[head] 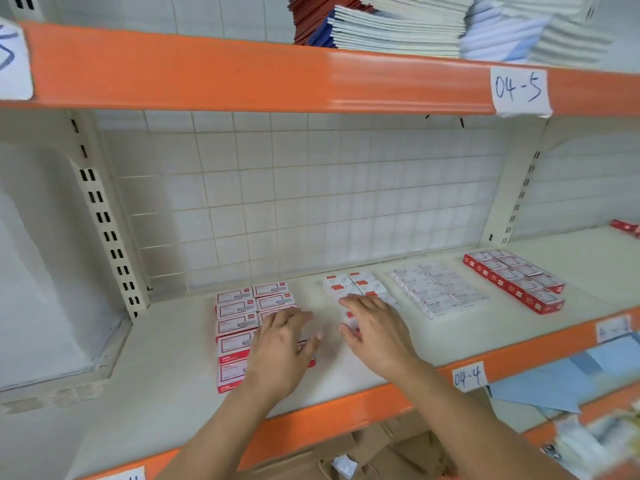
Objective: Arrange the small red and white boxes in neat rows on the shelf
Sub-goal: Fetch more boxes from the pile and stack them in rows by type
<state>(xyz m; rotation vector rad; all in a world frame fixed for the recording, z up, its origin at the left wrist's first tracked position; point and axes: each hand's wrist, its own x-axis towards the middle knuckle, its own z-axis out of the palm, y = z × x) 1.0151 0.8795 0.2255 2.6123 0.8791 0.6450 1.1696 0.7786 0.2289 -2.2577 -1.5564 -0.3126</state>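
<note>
Small red and white boxes lie in blocks on the cream shelf [166, 358]. The left block [237, 320] forms two columns. My left hand [282, 344] rests flat on its right column, fingers spread, hiding several boxes. A second block [349, 284] lies just to the right. My right hand [375, 329] lies flat over that block's near end, fingers apart. Neither hand grips a box.
Further right lie a white box block [438, 289] and a red-sided block [514, 280]. The orange shelf edge [346, 407] carries a "04-4" label [468, 377]. Stacked notebooks [398, 26] sit on the shelf above. Cardboard [398, 448] lies below.
</note>
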